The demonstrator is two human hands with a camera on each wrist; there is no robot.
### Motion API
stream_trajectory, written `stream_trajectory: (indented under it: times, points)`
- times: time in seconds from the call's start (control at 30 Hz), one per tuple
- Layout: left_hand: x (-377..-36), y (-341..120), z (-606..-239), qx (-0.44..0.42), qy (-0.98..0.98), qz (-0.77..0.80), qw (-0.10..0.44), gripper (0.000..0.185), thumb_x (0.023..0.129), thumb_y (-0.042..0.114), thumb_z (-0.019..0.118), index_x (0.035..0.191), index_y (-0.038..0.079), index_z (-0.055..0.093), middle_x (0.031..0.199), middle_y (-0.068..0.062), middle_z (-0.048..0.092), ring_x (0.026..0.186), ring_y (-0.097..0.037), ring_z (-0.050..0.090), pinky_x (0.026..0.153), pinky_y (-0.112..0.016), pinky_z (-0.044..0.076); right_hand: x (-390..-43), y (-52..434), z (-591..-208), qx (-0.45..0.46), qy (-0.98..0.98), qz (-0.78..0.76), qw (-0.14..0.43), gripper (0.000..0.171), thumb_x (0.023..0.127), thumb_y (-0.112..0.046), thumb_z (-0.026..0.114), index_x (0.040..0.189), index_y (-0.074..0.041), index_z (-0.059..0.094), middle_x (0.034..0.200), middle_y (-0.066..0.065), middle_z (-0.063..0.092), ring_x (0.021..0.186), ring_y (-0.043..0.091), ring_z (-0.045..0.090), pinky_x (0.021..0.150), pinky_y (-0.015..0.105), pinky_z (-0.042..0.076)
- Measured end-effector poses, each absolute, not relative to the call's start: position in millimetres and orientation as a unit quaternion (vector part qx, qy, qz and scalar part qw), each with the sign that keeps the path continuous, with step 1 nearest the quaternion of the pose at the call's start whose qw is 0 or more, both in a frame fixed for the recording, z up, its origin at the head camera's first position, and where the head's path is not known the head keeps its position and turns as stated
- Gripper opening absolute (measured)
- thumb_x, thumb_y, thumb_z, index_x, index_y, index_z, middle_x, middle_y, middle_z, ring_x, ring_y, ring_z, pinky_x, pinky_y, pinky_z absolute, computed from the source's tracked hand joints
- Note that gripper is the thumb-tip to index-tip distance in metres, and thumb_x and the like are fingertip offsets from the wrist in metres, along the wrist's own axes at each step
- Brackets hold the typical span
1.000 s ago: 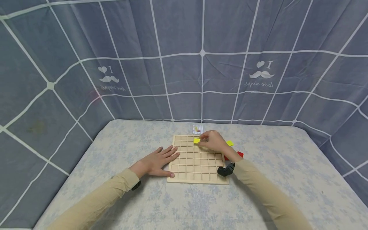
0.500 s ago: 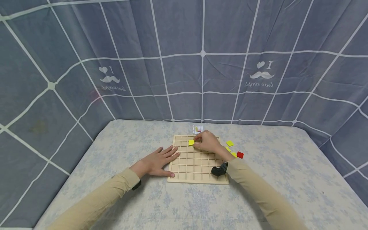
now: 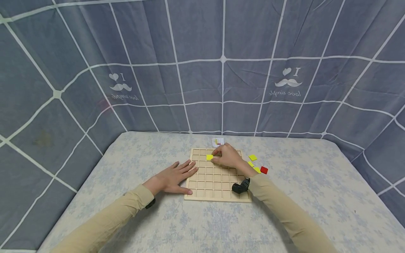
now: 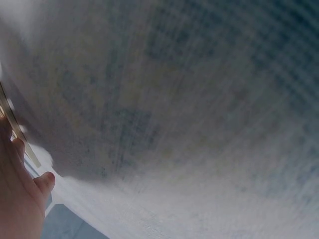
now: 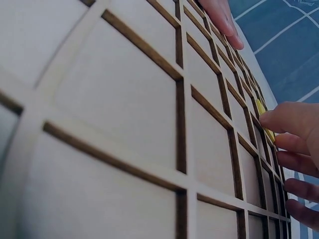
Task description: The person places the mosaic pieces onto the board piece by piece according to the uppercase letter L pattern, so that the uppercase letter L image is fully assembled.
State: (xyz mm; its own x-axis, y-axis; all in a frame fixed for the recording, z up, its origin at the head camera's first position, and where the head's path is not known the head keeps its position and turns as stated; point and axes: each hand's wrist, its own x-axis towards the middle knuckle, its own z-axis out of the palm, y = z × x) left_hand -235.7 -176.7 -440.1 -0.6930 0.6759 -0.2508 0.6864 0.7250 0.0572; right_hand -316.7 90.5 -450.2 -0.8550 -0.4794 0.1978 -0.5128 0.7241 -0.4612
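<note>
Right hand (image 3: 228, 157) sits over the far rows of the wooden grid board (image 3: 216, 182), just above the middle of the frame, fingers curled, with the yellow tile (image 3: 209, 157) at its fingertips. The tile lies in a cell of the second row from the far edge. In the right wrist view the fingertips (image 5: 286, 119) touch the tile's edge (image 5: 264, 127); whether they actually pinch it or merely press it I cannot tell.

Left hand (image 3: 175, 176) lies flat, fingers straight and spread, on the flowered tablecloth (image 3: 126, 182) with its fingertips on the board's left edge, holding nothing.

To the right of the board, loose tiles rest on the cloth: one yellow square (image 3: 252, 157), two more yellow pieces (image 3: 254, 167) nearer the forearm, and a red tile (image 3: 264, 170). A small pattern card (image 3: 217, 142) lies just beyond the board's far edge. The near rows of cells are unfilled, and the cloth stretches wide on both sides and toward the bottom of the frame.

Compared with half a second ago, the tile has slid only slightly to the left; the left hand has not moved.
</note>
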Motion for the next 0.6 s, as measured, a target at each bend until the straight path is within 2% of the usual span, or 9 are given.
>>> stream_trajectory:
  times: [0.33,0.6]
  points:
    - [-235,-175,-439,0.366,0.92,-0.03,0.136,0.089,0.089,0.071,0.042,0.157,0.025,0.009,0.164,0.0,0.002,0.151,-0.022,0.003,0.12,-0.054,0.014,-315,99,-449,0.273,-0.924,0.265,0.036,0.028,0.081,-0.029,0.076,0.102,-0.01,0.076,0.098,0.003,0.073,0.094,0.021,0.064,0.082,0.036,0.054]
    - [-233,-175,-437,0.363,0.921,-0.028,0.138,0.089,0.089,0.07,0.044,0.157,0.024,0.008,0.164,0.0,0.002,0.151,-0.022,0.002,0.12,-0.054,0.014,-308,120,-435,0.257,-0.921,0.291,0.039,0.029,0.083,-0.026,0.075,0.106,-0.009,0.075,0.104,0.006,0.072,0.099,0.025,0.058,0.082,0.041,0.052]
